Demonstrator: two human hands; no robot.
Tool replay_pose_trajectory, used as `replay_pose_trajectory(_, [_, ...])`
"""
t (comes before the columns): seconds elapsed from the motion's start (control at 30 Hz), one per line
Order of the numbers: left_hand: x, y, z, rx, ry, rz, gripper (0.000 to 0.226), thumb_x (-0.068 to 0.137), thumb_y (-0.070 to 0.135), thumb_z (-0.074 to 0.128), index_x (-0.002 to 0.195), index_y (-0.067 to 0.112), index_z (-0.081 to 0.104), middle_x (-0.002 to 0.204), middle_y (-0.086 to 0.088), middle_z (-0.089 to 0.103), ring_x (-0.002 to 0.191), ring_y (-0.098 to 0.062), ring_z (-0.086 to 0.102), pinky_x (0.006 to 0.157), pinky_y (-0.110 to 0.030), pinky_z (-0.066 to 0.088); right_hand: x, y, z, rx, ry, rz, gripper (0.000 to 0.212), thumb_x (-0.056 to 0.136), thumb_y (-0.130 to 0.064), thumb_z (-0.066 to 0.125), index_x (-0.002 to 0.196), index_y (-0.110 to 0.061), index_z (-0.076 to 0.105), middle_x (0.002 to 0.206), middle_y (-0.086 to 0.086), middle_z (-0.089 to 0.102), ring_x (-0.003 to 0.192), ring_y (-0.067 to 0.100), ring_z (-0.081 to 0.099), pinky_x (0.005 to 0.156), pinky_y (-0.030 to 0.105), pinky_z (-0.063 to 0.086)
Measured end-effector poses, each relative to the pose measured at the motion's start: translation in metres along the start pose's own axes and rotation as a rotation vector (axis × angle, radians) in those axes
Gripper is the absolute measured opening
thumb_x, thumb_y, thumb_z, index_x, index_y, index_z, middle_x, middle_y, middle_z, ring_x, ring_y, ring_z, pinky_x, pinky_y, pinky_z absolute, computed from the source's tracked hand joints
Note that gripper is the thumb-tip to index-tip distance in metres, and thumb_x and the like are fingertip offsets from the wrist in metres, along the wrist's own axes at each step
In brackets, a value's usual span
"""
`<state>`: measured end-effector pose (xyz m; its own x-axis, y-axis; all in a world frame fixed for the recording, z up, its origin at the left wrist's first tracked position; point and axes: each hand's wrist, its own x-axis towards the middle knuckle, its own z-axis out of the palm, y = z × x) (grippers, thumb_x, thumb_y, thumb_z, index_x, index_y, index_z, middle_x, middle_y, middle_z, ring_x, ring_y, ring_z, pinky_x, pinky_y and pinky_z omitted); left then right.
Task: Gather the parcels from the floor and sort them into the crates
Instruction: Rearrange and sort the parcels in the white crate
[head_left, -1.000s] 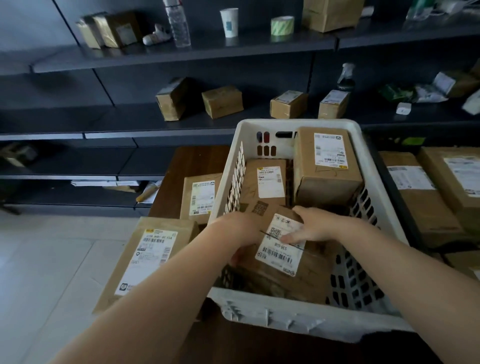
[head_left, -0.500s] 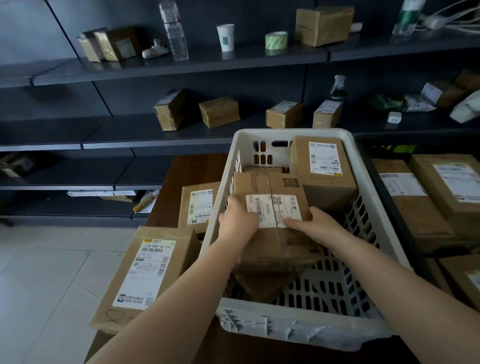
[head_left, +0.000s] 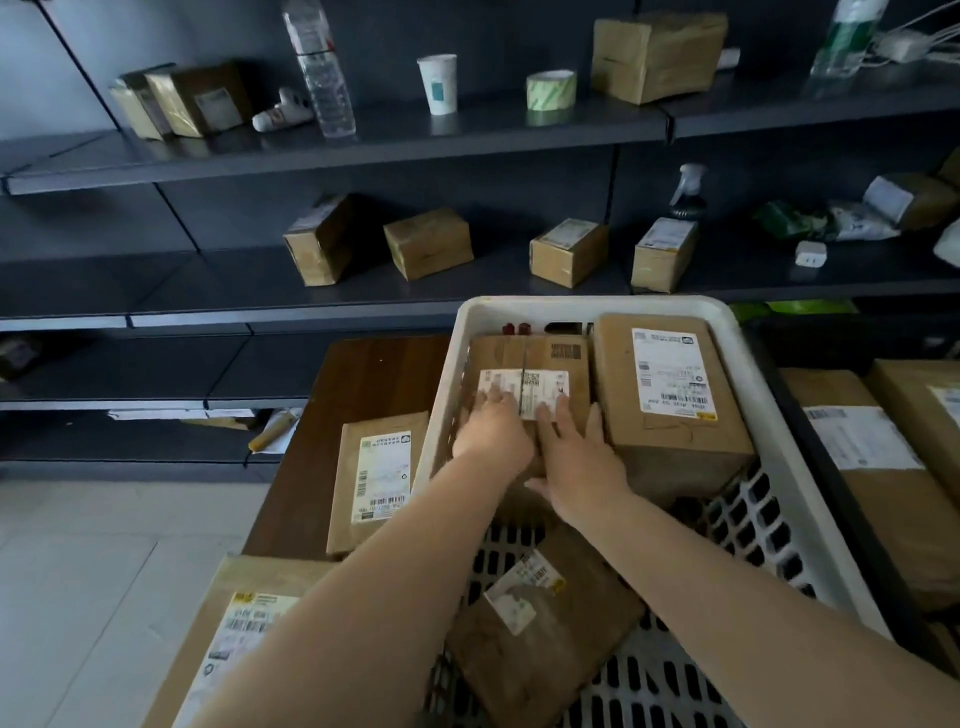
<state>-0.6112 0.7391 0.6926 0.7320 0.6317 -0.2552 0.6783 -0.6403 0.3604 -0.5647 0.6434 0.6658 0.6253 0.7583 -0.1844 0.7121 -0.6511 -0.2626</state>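
Shelving (head_left: 363, 140): dark metal tiers fill the view from 9 through 12 to 3 o'clock; the upper tier carries a water bottle (head_left: 319, 73), a paper cup (head_left: 437, 83), a tape roll (head_left: 550, 89) and taped boxes; the tier below carries 4 small boxes and a spray bottle (head_left: 687, 189).
Floor (head_left: 88, 566): pale tiles at 8 o'clock.
Table (head_left: 379, 384): dark wood top at centre, bearing the crate and loose parcels.
White crate (head_left: 587, 309): slotted plastic, from centre down to 5 o'clock; 3 parcels inside.
Black crate (head_left: 810, 415): just beside the white one at 3 o'clock, with labelled parcels in it.
Near-left parcel (head_left: 244, 623): at 7 o'clock, outside the white crate, label up.
Tall parcel (head_left: 670, 395): at the crate's far right, label up.
Flat parcel (head_left: 376, 483): on the table at 9 o'clock of the crate, touching its wall.
Bottom parcel (head_left: 540, 629): lies tilted on the crate floor at 6 o'clock.
Handled parcel (head_left: 530, 364): at the crate's far left, touching the tall parcel.
Right hand (head_left: 576, 457): fingers straight and spread, flat on the handled parcel's top.
Left hand (head_left: 491, 431): fingers extended, pressing the same parcel's label; neither hand curls round it.
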Motion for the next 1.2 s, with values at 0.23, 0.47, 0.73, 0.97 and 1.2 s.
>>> replay_pose_trajectory(0.23, [0.012,0.003,0.009,-0.137,0.041,0.050,0.057,0.094,0.010,0.042,0.146,0.016,0.021,0.157,-0.003,0.011,0.145,-0.021,0.005,0.118,-0.043,0.014,0.021,0.001,0.001,-0.227,0.092,-0.021,0.082,0.093,-0.043,0.046,0.148,-0.012,-0.005,0.157,0.014,-0.003,0.145,0.028,-0.007,0.115,0.040,-0.006])
replay_pose_trajectory(0.47, [-0.030,-0.010,-0.007,-0.437,0.393,0.322,0.022,0.088,0.007,0.048,0.103,0.016,0.062,0.104,0.004,0.060,0.095,-0.010,0.056,0.079,-0.016,0.044,-0.018,0.000,-0.023,0.116,0.350,-0.209,0.071,0.085,-0.028,0.060,0.145,-0.011,0.024,0.152,0.009,0.027,0.138,0.025,0.026,0.110,0.041,0.028])
replay_pose_trajectory(0.73, [-0.067,-0.029,0.041,-0.320,-0.082,-0.028,0.034,0.087,0.014,0.050,0.120,0.017,0.048,0.120,-0.006,0.054,0.100,-0.023,0.058,0.083,-0.041,0.053,-0.080,0.015,0.022,0.978,0.018,0.752,0.087,0.073,-0.024,0.076,0.142,-0.015,0.023,0.143,0.011,0.031,0.126,0.032,0.039,0.093,0.041,0.043])
replay_pose_trajectory(0.97, [-0.089,-0.043,0.083,-0.022,-0.510,-0.305,0.053,0.096,0.019,0.038,0.141,-0.001,0.020,0.140,-0.020,0.041,0.121,-0.032,0.047,0.097,-0.037,0.040,-0.111,-0.003,0.051,1.396,-0.546,1.083,0.052,0.088,-0.017,0.060,0.133,-0.002,0.038,0.127,0.024,0.048,0.123,0.041,0.042,0.105,0.055,0.029])
replay_pose_trajectory(1.2, [-0.093,-0.049,0.072,0.180,-0.561,-0.284,0.045,0.097,0.012,0.029,0.139,-0.002,0.031,0.146,-0.019,0.035,0.132,-0.031,0.037,0.106,-0.037,0.032,-0.101,-0.014,0.054,1.204,-0.595,0.883,0.050,0.092,-0.019,0.054,0.137,-0.006,0.036,0.137,0.021,0.043,0.125,0.039,0.043,0.104,0.053,0.036])
